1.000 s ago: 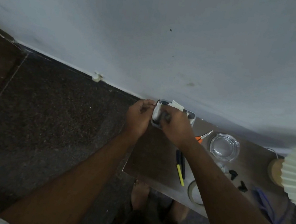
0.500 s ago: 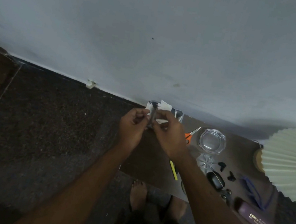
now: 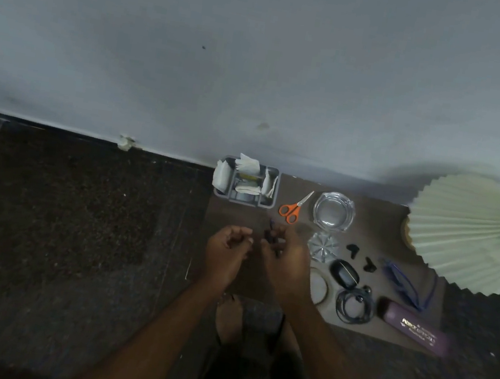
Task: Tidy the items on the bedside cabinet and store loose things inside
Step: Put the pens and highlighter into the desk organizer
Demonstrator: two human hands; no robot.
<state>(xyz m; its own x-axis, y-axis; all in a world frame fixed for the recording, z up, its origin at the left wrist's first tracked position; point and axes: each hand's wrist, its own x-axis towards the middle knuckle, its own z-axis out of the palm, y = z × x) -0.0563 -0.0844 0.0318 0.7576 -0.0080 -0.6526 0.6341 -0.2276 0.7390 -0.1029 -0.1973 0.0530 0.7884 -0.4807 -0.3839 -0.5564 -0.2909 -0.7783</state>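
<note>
1. Nearest the camera, two bare forearms reach forward over a dark speckled floor [image 3: 74, 228], and bare feet show below the worktop's near edge.
2. The left hand [image 3: 224, 255] hovers at the left edge of the brown bedside cabinet worktop [image 3: 371, 236], fingers curled loosely inward with nothing visible in them.
3. The right hand [image 3: 287, 259] is just beside it, closed on small dark pens [image 3: 271, 234] whose tips stick out past the fingers; blur hides how many there are.
4. Along the near edge to the right lie a roll of tape [image 3: 318, 285], partly behind the right wrist, a coiled black cable [image 3: 354, 305] and a purple tube [image 3: 414, 327] lying on its side with pale lettering.
5. Just beyond these sit a black oval case [image 3: 344, 273], two small black earbuds [image 3: 360, 254] apart from each other, and a blue cord [image 3: 406, 284] trailing toward the right edge.
6. A small ribbed glass piece [image 3: 322, 247] stands between the right hand and the earbuds.
7. Farther back, a clear glass ashtray [image 3: 333, 211] sits with orange-handled scissors [image 3: 293, 207] just to its left, blades pointing toward the wall.
8. At the far left corner, a grey compartmented organiser [image 3: 267, 203] stands against the wall, holding white folded papers [image 3: 247, 164] in its sections.
9. At the far right, a cream pleated lampshade [image 3: 469, 232] overhangs the worktop.
10. A pale grey wall [image 3: 261, 61] rises behind everything.
</note>
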